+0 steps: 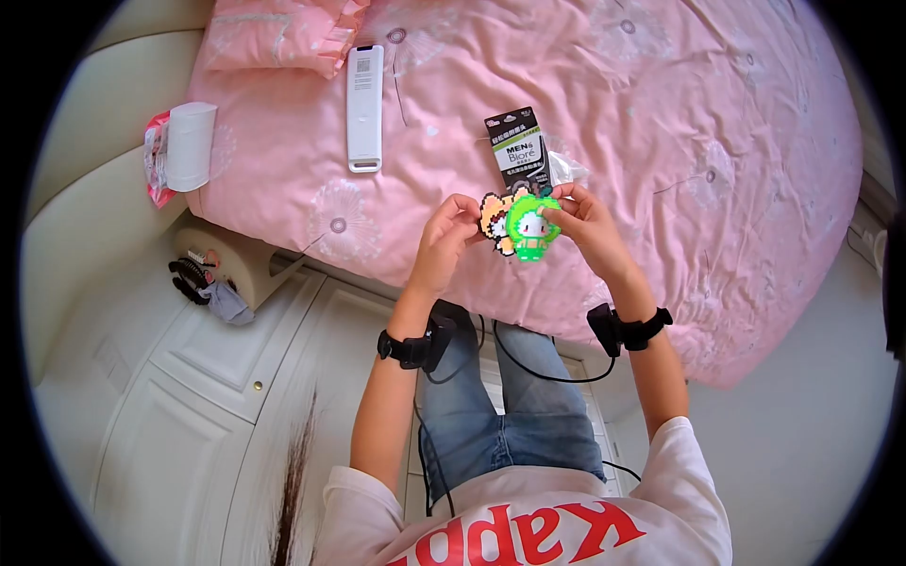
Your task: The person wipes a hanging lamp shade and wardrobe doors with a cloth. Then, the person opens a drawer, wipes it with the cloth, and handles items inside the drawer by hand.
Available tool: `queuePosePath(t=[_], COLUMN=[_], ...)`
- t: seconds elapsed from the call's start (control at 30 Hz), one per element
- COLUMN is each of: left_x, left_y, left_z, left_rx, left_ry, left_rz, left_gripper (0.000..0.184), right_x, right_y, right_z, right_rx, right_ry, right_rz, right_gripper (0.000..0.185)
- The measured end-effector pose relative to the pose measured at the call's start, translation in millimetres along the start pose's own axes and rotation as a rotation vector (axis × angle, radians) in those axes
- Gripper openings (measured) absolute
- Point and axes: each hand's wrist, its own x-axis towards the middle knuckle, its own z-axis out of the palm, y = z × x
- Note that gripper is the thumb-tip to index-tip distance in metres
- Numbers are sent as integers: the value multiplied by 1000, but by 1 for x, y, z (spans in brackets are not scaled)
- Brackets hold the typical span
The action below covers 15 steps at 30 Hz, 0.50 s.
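Two pixel-style character charms are held up in front of me, over the edge of the bed. My left hand pinches the orange-and-brown charm by its left side. With thumb and fingers, my right hand grips the green charm, which has a white face and overlaps the orange one. Just behind them a black Men's Biore packet lies on the bedding. Some clear plastic wrapping sits beside the packet, close to my right hand.
A pink floral bedspread covers the bed. On it lie a long white device and a ruffled pillow. A white tissue roll is at the left edge. Dark hair ties rest on a low ledge. Cables run from both wrist straps.
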Motion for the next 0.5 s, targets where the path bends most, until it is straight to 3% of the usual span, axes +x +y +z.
queuePosePath(t=[0.03, 0.23, 0.43, 0.5], left_x=[1, 3, 7, 7], left_y=[2, -1, -16, -15], left_z=[4, 27, 21, 18], left_rx=[-93, 79, 135, 144], left_ry=[23, 61, 87, 117], left_rz=[-47, 68, 96, 83], left_gripper=[23, 37, 36, 37], right_x=[0, 6, 16, 26], right_y=[0, 9, 16, 23], right_z=[1, 12, 8, -4], right_rx=[-3, -4, -46, -548], right_ry=[4, 18, 34, 321], right_rz=[-17, -58, -131, -366], right_gripper=[17, 16, 19, 27])
